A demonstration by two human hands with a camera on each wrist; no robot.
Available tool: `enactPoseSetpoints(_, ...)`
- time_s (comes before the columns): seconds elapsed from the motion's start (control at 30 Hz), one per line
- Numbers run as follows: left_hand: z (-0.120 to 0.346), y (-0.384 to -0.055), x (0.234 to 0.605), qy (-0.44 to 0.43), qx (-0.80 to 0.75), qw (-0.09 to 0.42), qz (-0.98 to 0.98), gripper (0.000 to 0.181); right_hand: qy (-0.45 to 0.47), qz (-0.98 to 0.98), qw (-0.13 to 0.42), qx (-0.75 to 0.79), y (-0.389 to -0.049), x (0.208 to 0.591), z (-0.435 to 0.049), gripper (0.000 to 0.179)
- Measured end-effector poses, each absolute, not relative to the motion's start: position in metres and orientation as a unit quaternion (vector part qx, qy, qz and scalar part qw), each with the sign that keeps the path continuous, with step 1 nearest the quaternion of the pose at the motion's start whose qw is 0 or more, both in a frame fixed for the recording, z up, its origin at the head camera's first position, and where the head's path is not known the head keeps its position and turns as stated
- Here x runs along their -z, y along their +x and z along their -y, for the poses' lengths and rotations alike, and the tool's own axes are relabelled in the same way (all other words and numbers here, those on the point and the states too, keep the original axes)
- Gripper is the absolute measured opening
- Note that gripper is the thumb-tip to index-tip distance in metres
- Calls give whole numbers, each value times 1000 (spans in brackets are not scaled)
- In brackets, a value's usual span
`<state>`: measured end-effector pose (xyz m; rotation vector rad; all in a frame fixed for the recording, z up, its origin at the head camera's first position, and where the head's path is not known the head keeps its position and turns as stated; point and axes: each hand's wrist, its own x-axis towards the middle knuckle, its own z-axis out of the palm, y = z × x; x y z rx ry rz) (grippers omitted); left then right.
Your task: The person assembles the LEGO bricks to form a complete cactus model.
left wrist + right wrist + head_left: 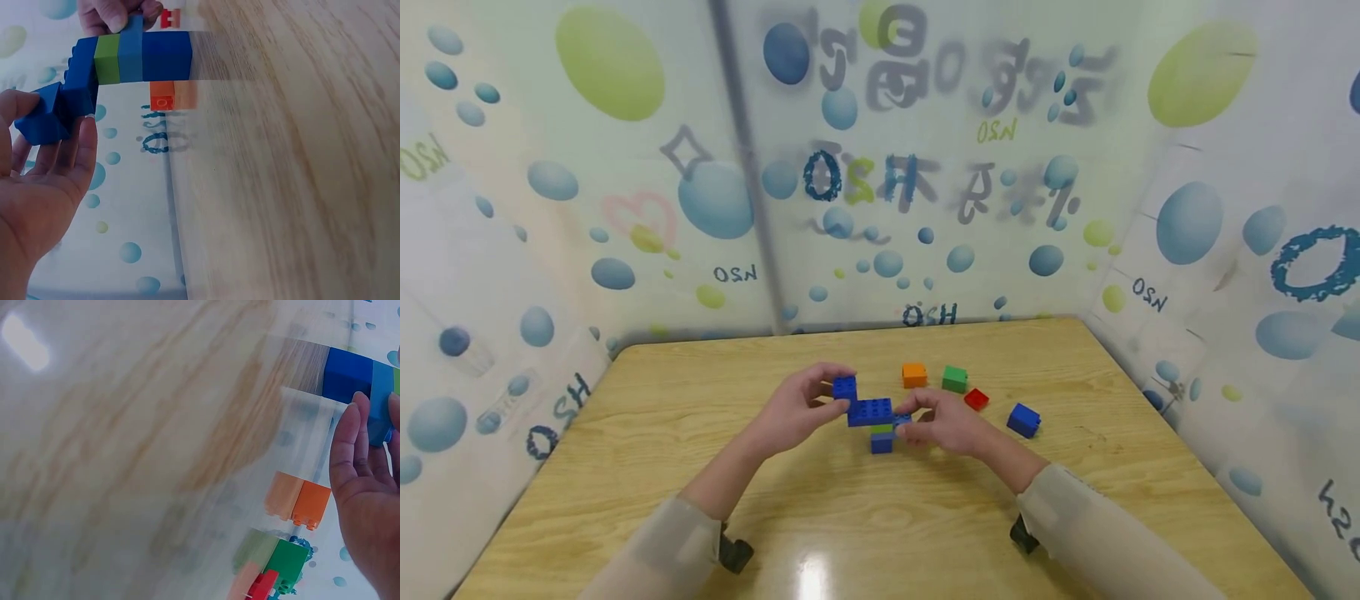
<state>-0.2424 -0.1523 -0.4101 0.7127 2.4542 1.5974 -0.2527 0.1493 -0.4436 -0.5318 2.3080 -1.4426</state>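
A stack of toy building bricks stands on the table. In the left wrist view its dark blue base brick (167, 56) carries a lighter blue brick (131, 50), a lime green brick (107, 59) and a longer blue brick (81, 81). A small blue brick (845, 387) tops the stack's left end. My left hand (801, 412) grips that small brick between thumb and fingers. On the other side, my right hand (951, 423) pinches the lighter blue brick where it juts out rightward. The right fingers partly cover it in the head view.
Beyond the stack lie an orange brick (913, 375) and a green brick (955, 379). A small red piece (976, 399) and another blue brick (1024, 421) lie to the right. A patterned curtain (880, 275) hangs behind the wooden table (700, 375).
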Motion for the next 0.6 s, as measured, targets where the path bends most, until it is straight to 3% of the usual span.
enactPoseSetpoints(0.33,153,-239,409,246,-529,68,-809,41,-185,-818,185,512,-254,444,-149,21)
enactPoseSetpoints(0.6,147,-236,413,201,-562,86,-798,38,-185,-821,182,508,-253,443,-149,22)
